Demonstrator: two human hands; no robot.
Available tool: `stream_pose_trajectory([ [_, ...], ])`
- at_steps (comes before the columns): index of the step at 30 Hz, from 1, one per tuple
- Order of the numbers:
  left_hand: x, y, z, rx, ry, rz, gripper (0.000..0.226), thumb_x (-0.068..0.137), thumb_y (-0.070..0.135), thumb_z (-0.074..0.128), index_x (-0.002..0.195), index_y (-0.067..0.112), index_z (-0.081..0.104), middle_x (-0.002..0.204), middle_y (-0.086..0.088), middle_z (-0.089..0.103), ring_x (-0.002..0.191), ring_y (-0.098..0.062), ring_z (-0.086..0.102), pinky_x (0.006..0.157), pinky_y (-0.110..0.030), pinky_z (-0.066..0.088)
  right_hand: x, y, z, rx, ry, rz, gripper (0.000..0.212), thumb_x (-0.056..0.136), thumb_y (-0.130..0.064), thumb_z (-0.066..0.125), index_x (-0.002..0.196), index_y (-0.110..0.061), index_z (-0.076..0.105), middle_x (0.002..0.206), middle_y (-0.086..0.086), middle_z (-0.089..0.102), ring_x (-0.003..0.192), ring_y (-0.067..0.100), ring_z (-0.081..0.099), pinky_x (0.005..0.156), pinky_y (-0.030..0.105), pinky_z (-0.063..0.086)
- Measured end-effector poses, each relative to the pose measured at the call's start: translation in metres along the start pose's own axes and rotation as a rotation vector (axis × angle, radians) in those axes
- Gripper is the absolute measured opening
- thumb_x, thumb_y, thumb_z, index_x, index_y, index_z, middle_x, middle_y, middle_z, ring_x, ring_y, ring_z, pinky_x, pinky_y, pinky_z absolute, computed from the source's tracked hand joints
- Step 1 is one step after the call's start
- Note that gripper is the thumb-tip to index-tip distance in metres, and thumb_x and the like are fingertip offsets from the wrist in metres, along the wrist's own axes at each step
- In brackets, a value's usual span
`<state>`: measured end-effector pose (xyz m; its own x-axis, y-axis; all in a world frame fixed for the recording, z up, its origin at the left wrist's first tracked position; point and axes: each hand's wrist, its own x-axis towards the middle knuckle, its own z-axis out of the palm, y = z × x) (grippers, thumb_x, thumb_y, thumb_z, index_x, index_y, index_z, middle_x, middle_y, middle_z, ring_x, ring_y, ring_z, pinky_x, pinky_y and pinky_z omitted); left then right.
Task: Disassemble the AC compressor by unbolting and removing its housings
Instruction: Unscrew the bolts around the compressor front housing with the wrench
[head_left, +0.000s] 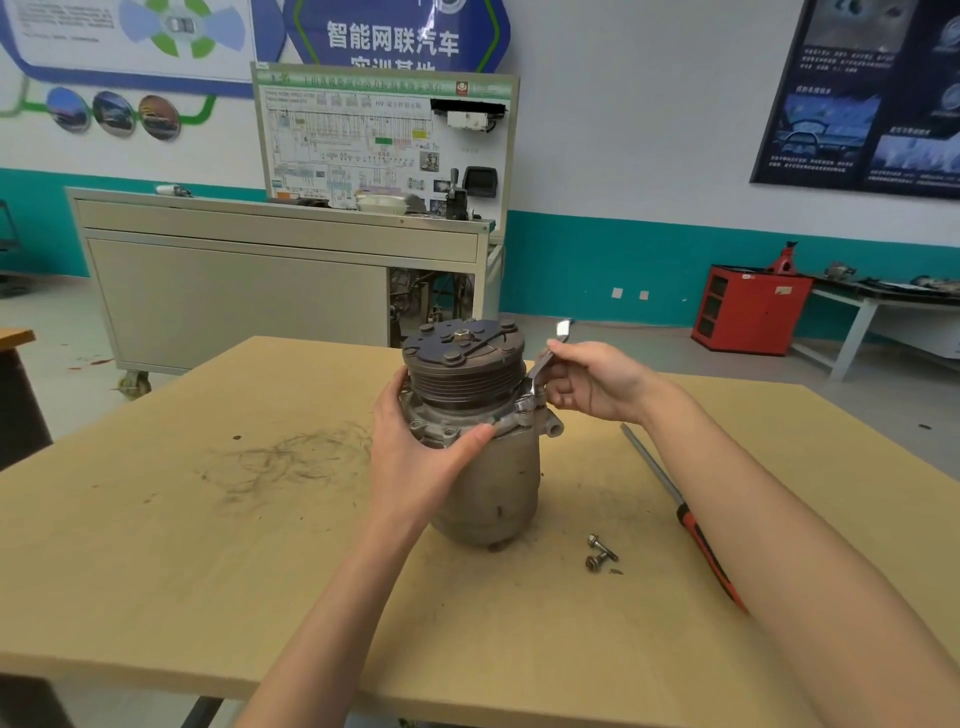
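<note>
Both hands are at work on the compressor (493, 483): the left hand (421, 457) grips its upper flange from the 9 o'clock side, thumb laid across the front and fingers curled round the back, while the right hand (592, 384) comes in from 3 o'clock and pinches the shank of a wrench (540, 369) between thumb and curled fingers. Beneath them, the table (208, 571) is a tan board that fills the lower view, and the compressor stands upright near its middle, rounded end down and touching the board. Beyond the far edge, at 11 o'clock, stands a grey cabinet (234, 291) on casters with a wiring board (384, 140) upright on top of it. At 2 o'clock, against the teal wall, sits a red cabinet (748, 312). On top of the compressor is the dark grooved pulley (462, 374), its clutch plate facing up with a nut at the centre. At 4 o'clock from the compressor a screwdriver (685, 514) lies flat on the table, steel shaft pointing away from the person, red-and-black handle partly hidden under the right forearm. The wrench tilts steeply, its ring end down on the flange at 3 o'clock and its free end up beside the pulley. At 5 o'clock, near the base, two loose bolts (601, 553) lie side by side, touching. Faint dark scuffs mark the board at 9 o'clock.
</note>
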<state>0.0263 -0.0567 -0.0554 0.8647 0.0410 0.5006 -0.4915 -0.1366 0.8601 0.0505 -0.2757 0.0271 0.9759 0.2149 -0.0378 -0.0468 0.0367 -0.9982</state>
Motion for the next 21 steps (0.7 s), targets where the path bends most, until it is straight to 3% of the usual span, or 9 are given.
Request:
stream_pose_trajectory([
  [4,-0.003,-0.008,-0.010,-0.090,-0.116,0.007,0.119,0.052,0.072,0.069,0.147,0.047,0.002,0.156,0.015,0.020,0.139,-0.003,0.027,0.115,-0.038,0.029,-0.003,-0.002,0.005,0.078,0.082,-0.092,0.028,0.100,-0.025,0.040,0.083,-0.008,0.055,0.068,0.006,0.067,0.056,0.013,0.059,0.053,0.019,0.049],
  [7,-0.008,-0.015,-0.013,-0.108,-0.132,0.031,0.109,0.054,0.077,0.068,0.137,0.062,0.000,0.158,0.019,0.015,0.141,0.001,0.023,0.116,-0.042,0.029,-0.023,-0.006,0.014,0.151,0.224,-0.336,0.027,0.100,-0.025,0.039,0.085,-0.007,0.052,0.071,0.011,0.071,0.055,0.017,0.065,0.050,0.020,0.051],
  [9,-0.011,-0.018,-0.012,-0.107,-0.116,0.032,0.109,0.050,0.085,0.065,0.136,0.065,0.000,0.157,0.020,0.017,0.140,0.002,0.025,0.116,-0.041,0.029,-0.040,-0.008,0.027,0.045,0.387,-0.541,0.022,0.099,-0.025,0.041,0.086,-0.009,0.049,0.072,0.011,0.072,0.054,0.020,0.067,0.048,0.021,0.052],
  [12,-0.011,-0.021,-0.011,-0.109,-0.102,0.047,0.108,0.050,0.087,0.063,0.137,0.066,0.002,0.157,0.020,0.019,0.140,0.003,0.026,0.114,-0.036,0.030,-0.065,-0.009,0.057,-0.335,0.503,-0.871,0.015,0.094,-0.027,0.051,0.086,-0.015,0.056,0.070,0.006,0.071,0.054,0.018,0.067,0.049,0.023,0.054],
  [16,-0.011,-0.026,-0.010,-0.118,-0.100,0.067,0.111,0.052,0.087,0.063,0.143,0.057,0.005,0.157,0.018,0.022,0.138,0.006,0.027,0.111,-0.025,0.029,-0.082,0.003,0.094,-1.309,0.546,-1.394,0.029,0.091,-0.023,0.055,0.075,-0.001,0.066,0.061,0.009,0.062,0.048,0.017,0.057,0.045,0.025,0.048],
  [19,-0.009,-0.031,-0.008,-0.114,-0.099,0.068,0.113,0.054,0.086,0.063,0.146,0.054,0.006,0.156,0.019,0.024,0.137,0.010,0.027,0.104,-0.014,0.027,-0.083,0.016,0.110,-1.621,0.564,-1.425,0.014,0.087,-0.009,0.062,0.075,-0.004,0.067,0.061,0.008,0.059,0.047,0.018,0.052,0.038,0.025,0.044],
  [21,-0.008,-0.037,-0.008,-0.137,-0.091,0.080,0.109,0.056,0.083,0.068,0.144,0.059,0.007,0.154,0.025,0.025,0.137,0.010,0.027,0.104,-0.016,0.029,-0.082,0.024,0.115,-1.695,0.599,-1.432,0.006,0.083,-0.004,0.067,0.076,-0.005,0.068,0.061,0.008,0.057,0.048,0.017,0.051,0.038,0.026,0.044],
])
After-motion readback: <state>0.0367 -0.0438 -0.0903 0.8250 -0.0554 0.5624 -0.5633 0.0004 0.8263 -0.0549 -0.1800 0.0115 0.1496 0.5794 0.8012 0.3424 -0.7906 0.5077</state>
